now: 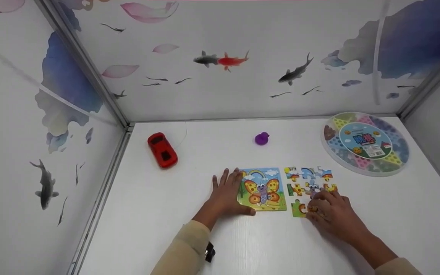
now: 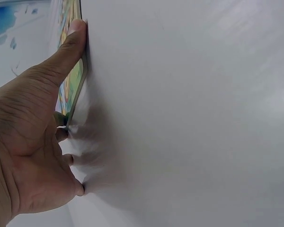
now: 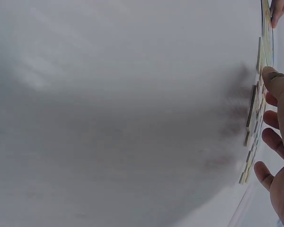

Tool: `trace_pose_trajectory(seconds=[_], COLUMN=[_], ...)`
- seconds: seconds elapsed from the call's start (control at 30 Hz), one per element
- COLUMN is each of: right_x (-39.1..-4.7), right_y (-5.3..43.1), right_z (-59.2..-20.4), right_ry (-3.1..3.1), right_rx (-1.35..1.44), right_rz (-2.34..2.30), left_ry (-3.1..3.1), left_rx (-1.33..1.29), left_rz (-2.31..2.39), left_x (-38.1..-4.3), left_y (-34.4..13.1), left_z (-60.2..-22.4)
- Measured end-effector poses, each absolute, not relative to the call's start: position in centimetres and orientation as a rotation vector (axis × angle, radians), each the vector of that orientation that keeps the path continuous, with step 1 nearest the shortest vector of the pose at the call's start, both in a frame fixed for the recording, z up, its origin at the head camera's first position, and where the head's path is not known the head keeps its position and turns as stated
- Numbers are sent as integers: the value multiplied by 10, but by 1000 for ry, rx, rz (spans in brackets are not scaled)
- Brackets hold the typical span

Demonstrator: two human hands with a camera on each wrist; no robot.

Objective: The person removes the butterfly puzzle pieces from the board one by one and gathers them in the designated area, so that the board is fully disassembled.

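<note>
A square butterfly picture board (image 1: 264,189) lies flat on the table, and my left hand (image 1: 225,196) rests at its left side. The left fingers are spread, with the thumb against the board's near edge in the left wrist view. To the board's right are several loose jigsaw pieces (image 1: 295,190) laid out in rows. My right hand (image 1: 334,214) is over the lower rows, thumb and fingers bent about a jigsaw piece (image 1: 313,209) in the nearest row. That hand hides part of the pieces at the lower right. In the right wrist view the pieces appear edge-on beside the thumb.
A red toy car (image 1: 162,150) sits at the far left, and a small purple duck (image 1: 261,138) near the back middle. At the back right lies a round game box (image 1: 365,143). Printed wall panels (image 1: 243,95) border the white table (image 1: 159,206).
</note>
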State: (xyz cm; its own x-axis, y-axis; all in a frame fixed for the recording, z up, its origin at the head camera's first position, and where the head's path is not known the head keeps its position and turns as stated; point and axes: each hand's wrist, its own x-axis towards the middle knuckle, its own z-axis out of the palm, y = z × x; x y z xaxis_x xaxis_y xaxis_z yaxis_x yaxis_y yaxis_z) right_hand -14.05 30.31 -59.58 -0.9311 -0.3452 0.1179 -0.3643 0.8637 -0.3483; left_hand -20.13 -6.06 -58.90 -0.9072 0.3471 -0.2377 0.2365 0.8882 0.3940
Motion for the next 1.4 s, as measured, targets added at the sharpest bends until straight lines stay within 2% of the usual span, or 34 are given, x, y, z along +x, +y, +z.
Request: trace_pose_trajectory(seconds=[0.47,0.77,1.4], right_x=[-177,-190,-191], right_y=[245,212,202], right_z=[-589,-591,-588], right_ry=[-2965,-3032,-3162], right_rx=[699,770,663], right_rz=[491,491,685], left_ry=[2758,2756,2773], left_rx=[432,413,420], left_rz=[487,536,509], left_x=[-205,-202,-204], left_y=[-65,-61,-59], left_z=[-590,-589,-590])
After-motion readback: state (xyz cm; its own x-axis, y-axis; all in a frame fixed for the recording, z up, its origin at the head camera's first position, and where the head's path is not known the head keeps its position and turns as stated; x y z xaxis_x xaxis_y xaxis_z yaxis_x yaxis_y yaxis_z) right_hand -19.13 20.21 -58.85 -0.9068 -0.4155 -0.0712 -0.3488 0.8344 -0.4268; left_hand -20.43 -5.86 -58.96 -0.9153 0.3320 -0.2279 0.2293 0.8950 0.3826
